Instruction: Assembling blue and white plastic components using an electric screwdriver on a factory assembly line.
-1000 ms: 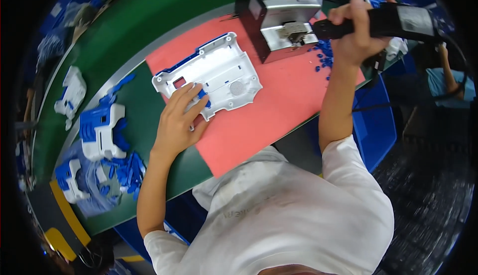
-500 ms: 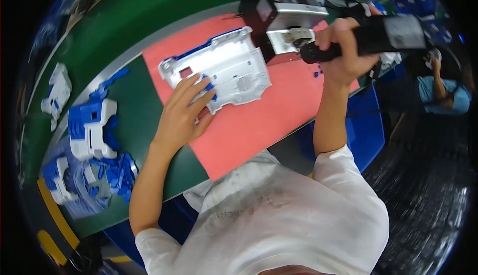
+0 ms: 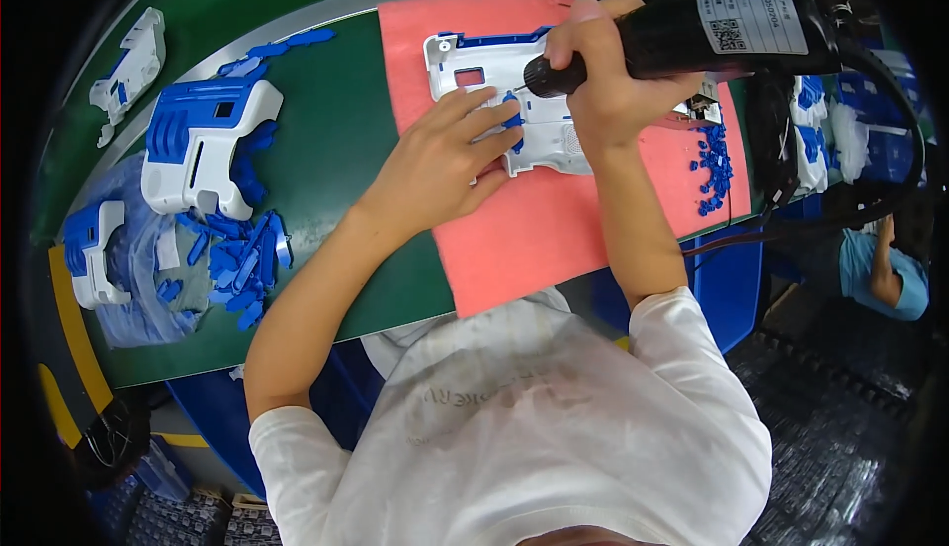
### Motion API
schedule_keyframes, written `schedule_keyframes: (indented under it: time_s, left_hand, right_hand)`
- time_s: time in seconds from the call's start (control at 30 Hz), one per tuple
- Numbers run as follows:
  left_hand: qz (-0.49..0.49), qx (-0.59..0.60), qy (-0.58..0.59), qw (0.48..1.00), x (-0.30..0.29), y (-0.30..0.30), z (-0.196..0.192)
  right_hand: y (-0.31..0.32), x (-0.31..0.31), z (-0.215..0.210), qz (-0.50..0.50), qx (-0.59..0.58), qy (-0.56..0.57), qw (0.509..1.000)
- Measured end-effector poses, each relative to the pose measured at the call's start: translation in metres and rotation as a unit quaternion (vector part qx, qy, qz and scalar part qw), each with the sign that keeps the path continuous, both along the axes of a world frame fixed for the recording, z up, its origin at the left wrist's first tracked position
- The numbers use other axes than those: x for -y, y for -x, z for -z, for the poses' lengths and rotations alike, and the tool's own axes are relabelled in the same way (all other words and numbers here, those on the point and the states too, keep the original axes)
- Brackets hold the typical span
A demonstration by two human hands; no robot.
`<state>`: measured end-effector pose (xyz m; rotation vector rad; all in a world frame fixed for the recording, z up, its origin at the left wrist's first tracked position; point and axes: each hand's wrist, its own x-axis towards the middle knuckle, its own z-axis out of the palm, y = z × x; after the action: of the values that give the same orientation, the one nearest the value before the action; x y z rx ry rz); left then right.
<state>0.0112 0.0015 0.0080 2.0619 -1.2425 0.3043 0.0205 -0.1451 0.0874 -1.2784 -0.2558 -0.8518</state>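
A white plastic housing (image 3: 542, 138) with a blue edge lies inner side up on the pink mat. My left hand (image 3: 432, 158) grips its near left part, fingers spread over a small blue plastic strip (image 3: 512, 121) and thumb at the housing's near edge. My right hand (image 3: 605, 86) is closed around a black electric screwdriver (image 3: 667, 37), held nearly level above the housing. Its thin bit points left, with the tip close to the upper end of the blue strip. Whether the tip touches a screw is too small to tell. My right hand and the tool cover the housing's far right part.
Small blue parts (image 3: 714, 166) are scattered on the pink mat (image 3: 534, 240) at the right. Blue-and-white housings (image 3: 203, 146) and a pile of blue strips (image 3: 242, 259) lie on the green table at the left. A black cable (image 3: 914, 151) trails from the screwdriver. Another person sits at far right.
My right hand has brought the screwdriver left, from beside the metal device to over the housing. The view has shifted, showing more blue parts at right. My left hand stays on the housing.
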Motion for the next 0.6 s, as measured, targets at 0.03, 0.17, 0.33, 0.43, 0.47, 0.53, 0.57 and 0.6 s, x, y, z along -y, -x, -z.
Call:
schedule_keyframes:
  time_s: [0.03,0.17,0.33,0.43,0.47,0.53,0.57,0.6]
  left_hand:
    - [-0.001,0.004,0.014,1.0,0.001,0.0,0.001]
    - [-0.004,0.001,0.02,1.0,0.0,0.001,0.002]
    - [0.003,0.009,0.024,1.0,0.003,0.001,0.001]
    - [-0.004,0.008,0.014,1.0,-0.003,0.002,0.002]
    - [-0.002,0.006,0.014,1.0,-0.003,0.002,0.002]
    - [-0.004,-0.002,0.014,1.0,-0.003,0.002,0.001]
    - [-0.003,-0.003,0.015,1.0,-0.002,0.001,0.002]
    - [-0.004,-0.005,0.014,1.0,-0.001,0.0,0.003]
  right_hand:
    - [-0.001,0.0,0.001,0.0,0.002,0.0,1.0]
    - [-0.003,-0.002,0.005,-0.001,0.0,0.006,1.0]
    - [-0.056,0.012,0.03,-0.204,0.387,0.005,0.899]
    - [-0.005,-0.005,0.012,-0.031,-0.02,0.033,0.999]
    - [-0.008,0.0,0.014,-0.029,-0.021,0.034,0.999]
    - [-0.02,0.008,0.016,-0.052,0.049,0.161,0.984]
    - [-0.019,0.006,0.016,-0.051,0.047,0.161,0.984]
    - [-0.018,0.002,0.015,-0.053,0.044,0.126,0.99]
